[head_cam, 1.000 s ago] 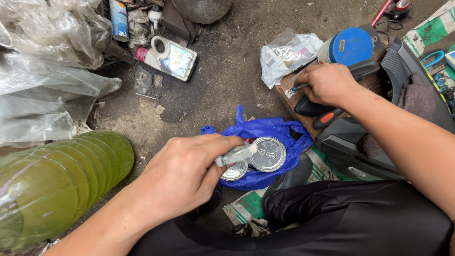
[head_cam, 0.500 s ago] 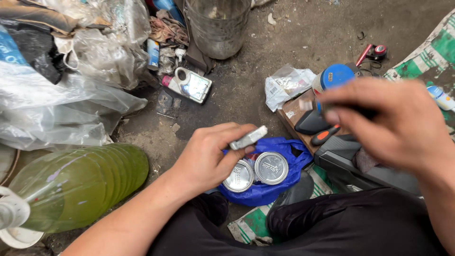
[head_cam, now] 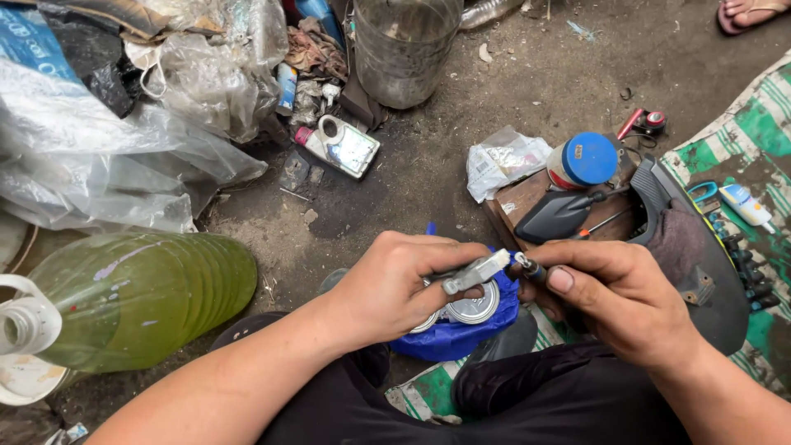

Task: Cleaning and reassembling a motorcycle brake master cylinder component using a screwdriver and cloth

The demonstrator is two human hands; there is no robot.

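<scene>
Landmark for this report: the blue bag (head_cam: 461, 338) lying on the ground in front of your knees.

Largest item is the clear plastic sheeting (head_cam: 107, 156), heaped well to the upper left of the bag. Below it, left of the bag, a big green bottle (head_cam: 140, 297) lies on its side, its white cap end at the frame's left edge. A dark moulded vehicle panel (head_cam: 700, 264) sits to the right of the bag, resting partly on a green-and-white striped mat (head_cam: 758, 132). Straight above the bag, well apart from it, stands a clear plastic jar (head_cam: 404, 45).

Your left hand (head_cam: 395, 288) lies over the bag's left half, fingers curled and clamped on a small grey metal piece (head_cam: 478, 270) that sticks out to the right between thumb and forefinger. Your right hand (head_cam: 618, 297) is just right of the bag, fingers closed around a small screwdriver (head_cam: 527, 268); its tip meets the end of the metal piece directly above the bag.

Above and right of the bag, a wooden block (head_cam: 515, 202) carries a black mirror housing (head_cam: 560, 214) and a blue-lidded tin (head_cam: 587, 161). A crumpled white packet (head_cam: 503, 161) lies beside the block.

Two round silver tins (head_cam: 474, 309) rest on the bag itself, partly covered by your left fingers.
</scene>
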